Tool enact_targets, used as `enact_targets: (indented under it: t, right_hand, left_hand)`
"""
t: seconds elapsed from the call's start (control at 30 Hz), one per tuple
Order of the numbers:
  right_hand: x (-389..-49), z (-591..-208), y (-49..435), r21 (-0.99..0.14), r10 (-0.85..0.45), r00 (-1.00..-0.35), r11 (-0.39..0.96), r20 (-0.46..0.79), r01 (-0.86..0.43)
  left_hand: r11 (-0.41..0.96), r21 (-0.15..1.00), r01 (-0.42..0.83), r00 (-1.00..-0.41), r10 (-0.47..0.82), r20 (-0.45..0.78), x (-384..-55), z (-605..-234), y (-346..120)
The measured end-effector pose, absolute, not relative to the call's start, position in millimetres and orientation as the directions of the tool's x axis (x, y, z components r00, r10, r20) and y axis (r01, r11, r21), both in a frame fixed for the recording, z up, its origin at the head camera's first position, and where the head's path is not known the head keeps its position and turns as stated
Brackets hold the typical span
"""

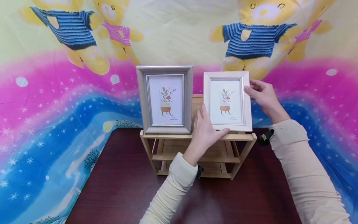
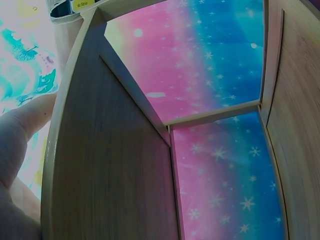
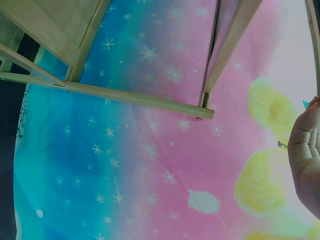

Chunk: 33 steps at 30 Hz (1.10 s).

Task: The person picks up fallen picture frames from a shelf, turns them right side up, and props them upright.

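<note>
A white picture frame (image 1: 227,99) with a potted-plant print stands on the right of a small wooden shelf's top (image 1: 232,137). My right hand (image 1: 265,97) pinches its right edge near the top, thumb on the front and fingers behind. At its lower left corner is my left hand (image 1: 203,132), fingers extended along the left side and thumb stretched along the bottom edge. Beside it, on the left, a larger grey-silver picture frame (image 1: 167,99) holds a matching print. In the right wrist view, the right hand (image 3: 306,150) shows only partly, at the edge.
The shelf has lower tiers (image 1: 195,152) and stands on a dark reddish-brown table (image 1: 120,186). Behind hangs a cloth backdrop (image 1: 173,34) with bears and snowflakes. Shelf side rails (image 3: 145,100) cross the right wrist view.
</note>
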State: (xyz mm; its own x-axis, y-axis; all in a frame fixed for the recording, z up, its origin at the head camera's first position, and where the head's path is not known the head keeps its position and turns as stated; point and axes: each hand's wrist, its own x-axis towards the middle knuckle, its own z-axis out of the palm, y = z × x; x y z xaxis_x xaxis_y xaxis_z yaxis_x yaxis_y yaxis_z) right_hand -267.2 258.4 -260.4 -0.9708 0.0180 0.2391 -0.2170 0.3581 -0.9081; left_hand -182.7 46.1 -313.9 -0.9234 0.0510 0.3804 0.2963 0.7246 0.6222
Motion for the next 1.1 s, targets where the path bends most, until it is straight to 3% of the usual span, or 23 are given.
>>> enact_targets:
  t: [0.27, 0.67, 1.1]
  right_hand:
    - [-263, -254, 259, -0.902, -0.003, -0.956, 0.331, 0.292, -0.277]
    - [-253, -245, 259, -0.962, -0.006, -0.962, 0.005, 0.274, -0.274]
    - [-247, -240, 261, -0.945, -0.01, -0.945, -0.015, 0.327, -0.327]
  left_hand:
    - [0.713, 0.634, 0.3, -0.924, 0.051, 0.38, -183, -314, 47]
    - [0.745, 0.603, 0.287, -0.924, 0.047, 0.381, -182, -314, 51]
    - [0.718, 0.61, 0.336, -0.906, 0.07, 0.417, -182, -316, 50]
